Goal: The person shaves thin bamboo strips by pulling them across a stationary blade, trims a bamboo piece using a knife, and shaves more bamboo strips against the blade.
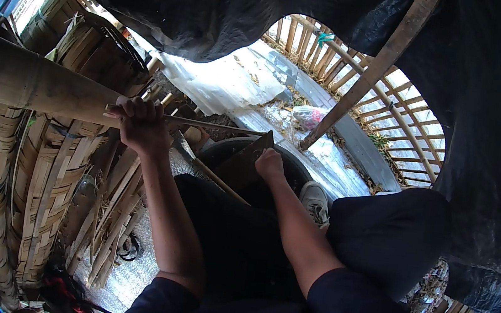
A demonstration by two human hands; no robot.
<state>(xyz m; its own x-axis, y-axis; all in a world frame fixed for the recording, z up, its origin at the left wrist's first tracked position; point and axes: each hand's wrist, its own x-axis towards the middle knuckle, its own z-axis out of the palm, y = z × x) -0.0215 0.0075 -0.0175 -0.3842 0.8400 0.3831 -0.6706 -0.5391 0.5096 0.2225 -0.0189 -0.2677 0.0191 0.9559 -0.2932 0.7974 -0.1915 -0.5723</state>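
Observation:
My left hand (143, 126) is closed in a fist around a thin bamboo strip (216, 127), beside the end of a thick bamboo pole. The strip runs out to the right, and its far end meets the top corner of a broad, flat blade (241, 157). My right hand (270, 164) is closed at the blade's edge, over my lap; its fingers hide the grip, and the blade looks like a wide knife. Beneath the blade is a dark round tub (297, 161), partly covered by my hand and leg. Another thin stick (219, 181) slants down toward my knee.
A thick bamboo pole (39, 81) crosses at the left above woven bamboo baskets (53, 187). Split bamboo pieces (118, 221) lie below. A slanting wooden post (372, 71) and black sheeting (487, 137) stand at the right. My shoe (315, 203) is beside the tub.

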